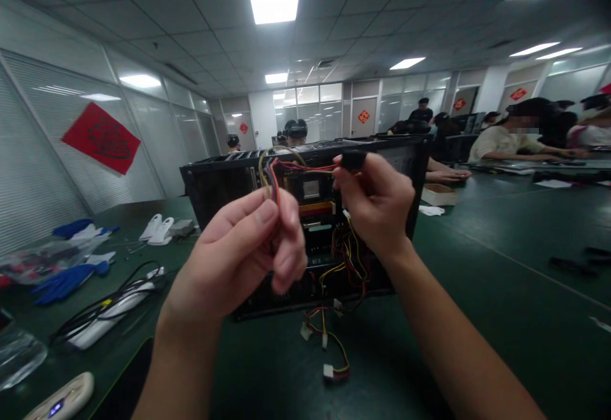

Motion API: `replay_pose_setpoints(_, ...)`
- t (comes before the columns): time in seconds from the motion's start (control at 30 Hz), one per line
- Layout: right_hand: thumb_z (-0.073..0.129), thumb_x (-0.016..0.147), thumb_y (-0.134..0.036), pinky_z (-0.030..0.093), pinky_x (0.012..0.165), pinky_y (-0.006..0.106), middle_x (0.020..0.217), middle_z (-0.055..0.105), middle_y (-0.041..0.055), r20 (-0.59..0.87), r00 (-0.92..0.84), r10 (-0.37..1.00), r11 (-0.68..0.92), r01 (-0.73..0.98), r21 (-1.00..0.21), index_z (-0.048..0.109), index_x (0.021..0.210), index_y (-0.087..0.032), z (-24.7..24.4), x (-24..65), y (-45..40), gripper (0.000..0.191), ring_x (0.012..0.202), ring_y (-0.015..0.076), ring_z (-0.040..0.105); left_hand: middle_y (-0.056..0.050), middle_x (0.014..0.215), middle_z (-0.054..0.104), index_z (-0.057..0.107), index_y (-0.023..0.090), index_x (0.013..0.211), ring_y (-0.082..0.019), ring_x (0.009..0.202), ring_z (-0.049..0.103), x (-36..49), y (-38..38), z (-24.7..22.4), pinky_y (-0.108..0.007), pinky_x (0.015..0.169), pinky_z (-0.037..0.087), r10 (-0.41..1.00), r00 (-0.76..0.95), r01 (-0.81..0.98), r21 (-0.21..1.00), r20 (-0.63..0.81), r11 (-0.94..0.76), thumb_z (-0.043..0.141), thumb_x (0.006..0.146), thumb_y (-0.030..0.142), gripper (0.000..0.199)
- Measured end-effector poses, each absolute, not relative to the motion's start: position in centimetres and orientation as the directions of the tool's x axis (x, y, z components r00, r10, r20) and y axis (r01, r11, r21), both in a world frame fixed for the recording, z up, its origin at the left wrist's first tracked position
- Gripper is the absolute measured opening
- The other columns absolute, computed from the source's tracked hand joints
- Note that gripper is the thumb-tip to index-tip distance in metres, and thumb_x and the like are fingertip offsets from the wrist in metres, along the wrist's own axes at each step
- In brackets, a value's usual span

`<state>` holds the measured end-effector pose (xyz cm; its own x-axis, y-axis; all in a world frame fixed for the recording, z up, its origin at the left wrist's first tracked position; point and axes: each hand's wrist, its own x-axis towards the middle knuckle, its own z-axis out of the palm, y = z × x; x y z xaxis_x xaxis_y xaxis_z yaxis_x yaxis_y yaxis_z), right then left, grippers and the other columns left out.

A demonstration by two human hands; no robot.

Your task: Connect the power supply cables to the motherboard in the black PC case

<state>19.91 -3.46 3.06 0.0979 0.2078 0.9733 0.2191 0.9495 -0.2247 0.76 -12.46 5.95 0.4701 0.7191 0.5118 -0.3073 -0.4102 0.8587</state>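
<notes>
An open black computer case (391, 280) stands on the green table before me, with boards and loose wiring inside. My left hand (243, 242) is closed, pinching a bundle of thin coloured cables (275, 181) between thumb and fingers in front of the case. Red strands run from that bundle across to my right hand (377, 200). Its fingers are closed around the strands' other end, near a small black piece (353, 160) whose kind I cannot make out. Below the case hang power cables with white connectors (328, 371), lying on the table.
To the left lie a white power strip (112, 318) with a black cord, blue gloves (71, 280), plastic bags (52, 258) and a clear container (19, 353). A beige device (62, 401) lies at lower left. At right are a small box (438, 195) and people seated at the table.
</notes>
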Motion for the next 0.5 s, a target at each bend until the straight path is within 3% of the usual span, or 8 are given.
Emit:
replay_pose_setpoints(0.1,0.056,0.098,-0.027,0.047,0.062,0.026,0.083,0.069,0.0037,0.978,-0.205,0.041,0.921,0.388,0.043,0.071,0.102,-0.021,2.2,19.2,-2.9,0.017,0.07,0.0139,0.062,-0.001,0.074,0.063,0.063,0.024,0.103,-0.014,0.064,0.062,2.7,-13.4,6.2,-0.025,0.056,0.049,0.804,0.264,-0.267,0.841,0.533,-0.47,0.05,0.099,0.044,0.025)
replay_pose_setpoints(0.2,0.053,0.098,-0.024,0.044,0.06,0.025,0.08,0.069,0.0036,0.941,-0.337,-0.008,0.894,0.42,0.158,0.069,0.101,-0.019,1.7,19.0,-2.4,0.017,0.066,0.0128,0.061,-0.004,0.09,0.068,0.064,0.025,0.113,-0.02,0.085,0.068,2.5,-13.4,6.7,-0.026,0.06,0.052,0.851,0.121,-0.226,0.849,0.511,-0.478,0.039,0.102,0.043,0.032)
replay_pose_setpoints(0.33,0.054,0.097,-0.021,0.043,0.06,0.024,0.083,0.07,0.0042,0.927,-0.371,0.049,0.914,0.392,0.108,0.066,0.099,-0.017,1.6,19.1,-1.8,0.013,0.066,0.0122,0.059,-0.006,0.091,0.067,0.065,0.022,0.111,-0.021,0.096,0.068,1.4,-12.9,7.4,-0.025,0.063,0.053,0.847,0.036,-0.293,0.816,0.531,-0.499,0.033,0.104,0.034,0.035)
replay_pose_setpoints(0.5,0.062,0.093,-0.023,0.04,0.057,0.022,0.077,0.065,0.0009,0.869,-0.466,0.167,0.954,0.299,-0.023,0.066,0.097,-0.015,1.9,19.2,-2.0,0.009,0.062,0.0103,0.054,-0.006,0.084,0.063,0.063,0.018,0.101,-0.016,0.088,0.067,0.7,-12.0,7.9,-0.023,0.063,0.055,0.876,-0.007,-0.439,0.786,0.482,-0.436,0.027,0.102,0.016,0.036)
